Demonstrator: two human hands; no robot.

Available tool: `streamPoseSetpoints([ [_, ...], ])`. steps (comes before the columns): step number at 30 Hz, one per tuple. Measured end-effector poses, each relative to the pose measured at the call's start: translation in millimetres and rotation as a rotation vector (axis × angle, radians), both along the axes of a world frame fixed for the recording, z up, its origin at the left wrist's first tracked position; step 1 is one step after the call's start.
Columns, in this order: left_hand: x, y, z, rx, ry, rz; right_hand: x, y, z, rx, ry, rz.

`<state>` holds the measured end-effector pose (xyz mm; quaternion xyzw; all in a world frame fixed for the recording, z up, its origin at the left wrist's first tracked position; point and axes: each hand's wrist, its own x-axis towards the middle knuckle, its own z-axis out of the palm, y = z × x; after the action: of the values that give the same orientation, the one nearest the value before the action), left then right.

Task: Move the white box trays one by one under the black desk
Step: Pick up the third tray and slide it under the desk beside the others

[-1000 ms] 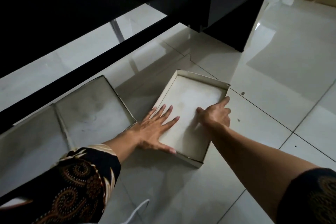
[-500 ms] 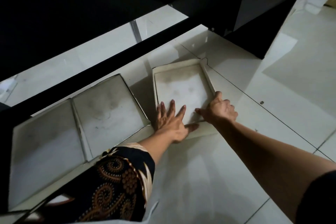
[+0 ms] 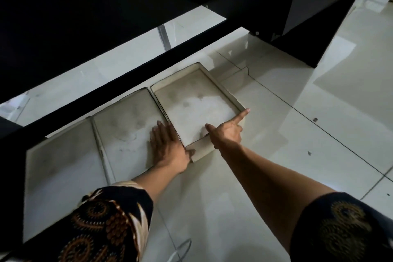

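Three shallow white box trays lie side by side on the floor at the black desk's [image 3: 106, 6] lower bar. The right tray [image 3: 191, 100] touches the middle tray [image 3: 125, 125]; the left tray [image 3: 61, 168] lies beyond that. My left hand [image 3: 168, 147] rests flat across the middle tray's right edge, its thumb at the right tray's near left corner. My right hand [image 3: 227, 132] grips the right tray's near wall, thumb inside, with the forefinger stretched out along the right wall.
A black bar [image 3: 127, 76] of the desk runs diagonally just behind the trays. The desk's black side panel [image 3: 314, 17] stands at the upper right. Glossy white floor tiles [image 3: 297, 123] spread to the right and in front. A white cable [image 3: 180, 249] lies at the bottom.
The right tray has slid left and turned until it lies against the middle tray. My left hand has gone from inside that tray to the middle tray's edge.
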<state>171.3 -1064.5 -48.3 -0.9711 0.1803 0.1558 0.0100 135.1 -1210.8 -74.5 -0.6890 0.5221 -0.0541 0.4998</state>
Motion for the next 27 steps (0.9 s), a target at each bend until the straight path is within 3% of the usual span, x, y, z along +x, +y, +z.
streamPoseSetpoints([
  [4,1.0,10.3,-5.4,-0.078,0.111,0.025,8.0,1.2,4.5,0.028,-0.009,0.001],
  [15,-3.8,14.7,-8.0,-0.088,0.118,-0.007,5.5,-0.3,10.3,0.047,0.019,0.028],
  [27,-15.8,-2.2,55.8,-0.049,0.199,0.047,-18.8,7.0,56.3,-0.053,0.163,0.366],
])
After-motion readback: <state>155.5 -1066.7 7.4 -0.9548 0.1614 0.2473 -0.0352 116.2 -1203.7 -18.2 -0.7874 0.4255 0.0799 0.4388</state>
